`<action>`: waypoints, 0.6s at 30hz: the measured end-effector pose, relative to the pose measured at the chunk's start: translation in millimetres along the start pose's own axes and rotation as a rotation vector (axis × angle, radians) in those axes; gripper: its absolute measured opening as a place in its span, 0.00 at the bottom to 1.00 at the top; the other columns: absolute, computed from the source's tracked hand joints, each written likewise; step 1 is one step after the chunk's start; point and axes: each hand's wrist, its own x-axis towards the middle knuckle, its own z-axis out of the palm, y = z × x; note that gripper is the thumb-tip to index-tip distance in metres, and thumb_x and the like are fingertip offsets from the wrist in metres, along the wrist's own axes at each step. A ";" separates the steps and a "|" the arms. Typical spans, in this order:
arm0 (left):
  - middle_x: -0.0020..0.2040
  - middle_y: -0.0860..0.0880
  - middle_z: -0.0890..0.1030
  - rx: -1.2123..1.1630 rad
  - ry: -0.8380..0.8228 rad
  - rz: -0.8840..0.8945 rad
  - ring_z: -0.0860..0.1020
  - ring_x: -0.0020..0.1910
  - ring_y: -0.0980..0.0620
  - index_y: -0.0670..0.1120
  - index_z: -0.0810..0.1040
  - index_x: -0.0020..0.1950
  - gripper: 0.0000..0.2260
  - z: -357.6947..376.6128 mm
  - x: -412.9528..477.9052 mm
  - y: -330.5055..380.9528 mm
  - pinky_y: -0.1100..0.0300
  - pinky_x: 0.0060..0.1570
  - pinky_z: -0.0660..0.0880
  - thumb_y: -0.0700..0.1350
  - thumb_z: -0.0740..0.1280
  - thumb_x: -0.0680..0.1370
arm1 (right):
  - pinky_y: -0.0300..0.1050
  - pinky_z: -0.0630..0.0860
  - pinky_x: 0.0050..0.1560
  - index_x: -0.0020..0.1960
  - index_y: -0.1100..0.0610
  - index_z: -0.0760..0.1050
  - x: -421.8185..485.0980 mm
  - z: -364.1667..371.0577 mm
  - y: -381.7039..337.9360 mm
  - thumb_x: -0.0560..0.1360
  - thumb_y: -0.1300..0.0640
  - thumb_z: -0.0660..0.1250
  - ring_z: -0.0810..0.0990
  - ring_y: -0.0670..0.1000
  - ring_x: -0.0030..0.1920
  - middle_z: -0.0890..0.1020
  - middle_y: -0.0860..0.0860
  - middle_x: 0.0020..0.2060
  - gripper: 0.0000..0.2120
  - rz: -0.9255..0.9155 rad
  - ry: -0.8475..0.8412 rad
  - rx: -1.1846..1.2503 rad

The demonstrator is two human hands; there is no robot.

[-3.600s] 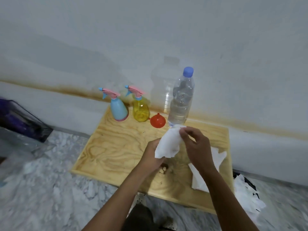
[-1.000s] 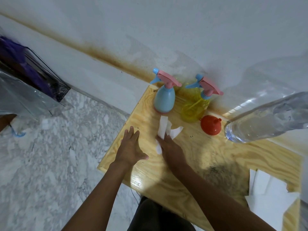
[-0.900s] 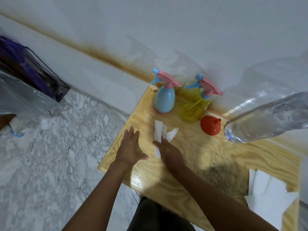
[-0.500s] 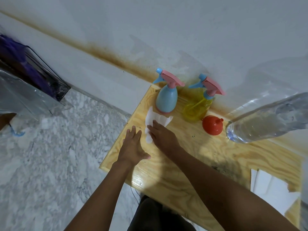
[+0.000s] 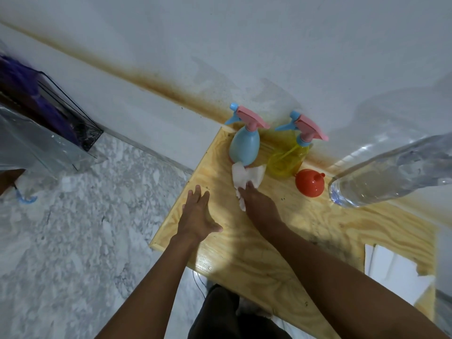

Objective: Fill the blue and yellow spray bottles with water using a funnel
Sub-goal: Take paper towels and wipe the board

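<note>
Tissue (image 5: pixel 247 174) under right hand (image 5: pixel 259 206) abuts base of blue spray bottle (image 5: pixel 244 148).

**Tissue (image 5: pixel 247 174) reaches the blue bottle (image 5: pixel 244 148)**

The right hand (image 5: pixel 259 206) has pushed the tissue up the board (image 5: pixel 318 228) until it touches the blue bottle's base. Earlier both hands held it in the air; the left hand (image 5: pixel 198 216) has since settled flat near the board's left edge.

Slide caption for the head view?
Right hand presses a white tissue onto the wooden board beside the blue spray bottle; left hand lies flat nearby.
</note>
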 end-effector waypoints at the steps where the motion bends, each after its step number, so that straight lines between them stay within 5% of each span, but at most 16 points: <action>1: 0.82 0.49 0.43 0.007 0.000 -0.002 0.38 0.80 0.48 0.48 0.55 0.80 0.52 0.2 0.4 0.2 0.44 0.77 0.45 0.52 0.81 0.64 | 0.53 0.77 0.62 0.77 0.51 0.62 -5.4 2.5 -3.4 0.82 0.59 0.59 0.75 0.58 0.68 0.59 0.57 0.78 0.24 -0.011 -0.012 -0.014; 6: 0.82 0.49 0.43 0.038 -0.005 -0.014 0.39 0.80 0.48 0.48 0.55 0.80 0.52 1.1 2.2 -1.5 0.44 0.78 0.47 0.53 0.81 0.64 | 0.52 0.67 0.70 0.77 0.54 0.61 -32.8 8.9 -14.8 0.83 0.59 0.57 0.68 0.60 0.73 0.60 0.54 0.78 0.23 -0.070 -0.128 0.030; 13: 0.82 0.49 0.43 0.188 -0.065 -0.040 0.41 0.80 0.47 0.49 0.53 0.80 0.51 -7.9 0.1 8.0 0.46 0.77 0.55 0.56 0.80 0.65 | 0.41 0.69 0.59 0.66 0.56 0.77 -58.0 -13.1 -9.8 0.82 0.57 0.58 0.78 0.54 0.61 0.80 0.54 0.62 0.15 -0.068 -0.046 0.227; 18: 0.70 0.45 0.67 0.348 -0.002 -0.014 0.69 0.68 0.43 0.48 0.73 0.64 0.29 -12.9 -10.7 43.4 0.47 0.58 0.75 0.57 0.74 0.68 | 0.41 0.73 0.53 0.58 0.58 0.81 -105.8 -37.5 14.0 0.80 0.61 0.61 0.79 0.47 0.50 0.84 0.52 0.53 0.12 0.073 0.285 0.563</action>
